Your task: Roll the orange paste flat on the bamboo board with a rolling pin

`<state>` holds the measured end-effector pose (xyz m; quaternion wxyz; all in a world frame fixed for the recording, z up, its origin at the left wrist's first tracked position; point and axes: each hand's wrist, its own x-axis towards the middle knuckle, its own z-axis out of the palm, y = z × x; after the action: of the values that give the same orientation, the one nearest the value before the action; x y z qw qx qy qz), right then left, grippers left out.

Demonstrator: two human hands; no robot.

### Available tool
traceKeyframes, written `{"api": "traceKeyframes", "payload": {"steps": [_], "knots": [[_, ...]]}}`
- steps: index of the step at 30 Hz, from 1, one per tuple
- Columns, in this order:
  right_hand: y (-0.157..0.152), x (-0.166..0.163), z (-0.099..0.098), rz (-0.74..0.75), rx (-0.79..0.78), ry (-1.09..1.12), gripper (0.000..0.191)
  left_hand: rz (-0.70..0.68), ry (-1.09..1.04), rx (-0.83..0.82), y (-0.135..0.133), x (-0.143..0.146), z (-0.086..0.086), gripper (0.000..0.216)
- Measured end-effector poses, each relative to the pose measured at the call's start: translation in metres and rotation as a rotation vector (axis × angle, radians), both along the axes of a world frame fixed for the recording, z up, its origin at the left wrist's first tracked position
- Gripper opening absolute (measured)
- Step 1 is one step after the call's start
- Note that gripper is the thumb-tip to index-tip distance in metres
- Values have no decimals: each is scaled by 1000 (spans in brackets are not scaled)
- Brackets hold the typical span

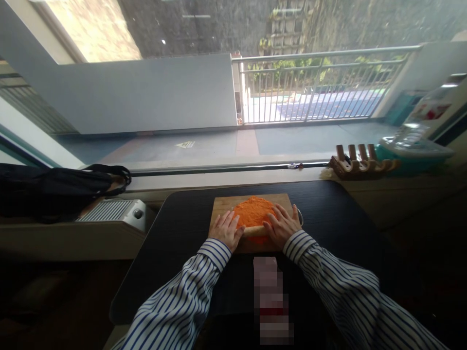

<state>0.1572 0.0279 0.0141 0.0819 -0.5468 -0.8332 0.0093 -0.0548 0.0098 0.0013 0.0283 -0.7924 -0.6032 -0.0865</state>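
Observation:
On a wooden board [222, 204] lies a flattened, rough-surfaced orange mass that looks like dough [253, 209]. A pale wooden rolling pin [254, 232] rests across its near part, with a little orange showing on the near side too. My left hand [226, 229] lies over the pin's left end, fingers stretched forward and thumb pointing inward. Over the right end, my right hand [282, 224] presses with its fingers spread, some touching the orange mass. Both palms hide the pin's ends. Neither hand wraps its fingers round the pin.
The board sits on a black table [189, 218] before a window. A metal ring [300, 217] shows at the board's right edge. Left is a black bag [54, 189] by a white heater-like box [116, 214]. On the right sill stand a wooden rack [359, 165] and teal container [412, 155].

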Motion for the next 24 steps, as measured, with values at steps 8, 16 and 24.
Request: {"api": "traceKeyframes", "payload": {"steps": [8,16,24], "knots": [[38,-10,0,-41,-75,-15,47,119,-10,-32,18,-2,0,51],[55,-16,2,-92,-153,-7,49,125,5,29,39,-3,0,49],[25,-12,2,-87,-102,-74,53,170,11,-110,14,3,0,55]]}}
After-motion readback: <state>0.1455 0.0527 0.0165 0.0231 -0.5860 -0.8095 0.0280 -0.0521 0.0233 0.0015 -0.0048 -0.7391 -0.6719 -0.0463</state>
